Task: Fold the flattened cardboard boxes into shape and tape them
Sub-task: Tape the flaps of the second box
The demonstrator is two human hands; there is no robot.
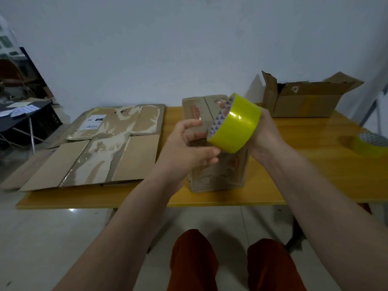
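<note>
A folded-up cardboard box (218, 175) stands on the yellow table (315, 164) in front of me. Above it, my right hand (265, 133) grips a roll of yellow tape (236, 123) tilted on edge. My left hand (189, 145) is at the roll's left rim with fingers curled, thumb and fingertips against the tape's edge; I cannot tell whether it pinches a loose tape end. Flattened cardboard boxes (100, 152) lie in a pile on the table's left side.
An open cardboard box (304, 101) stands at the table's back right. A second yellow tape roll (369, 143) lies near the right edge. A dark folding table (21, 116) with papers stands off to the left. My knees are below the table's front edge.
</note>
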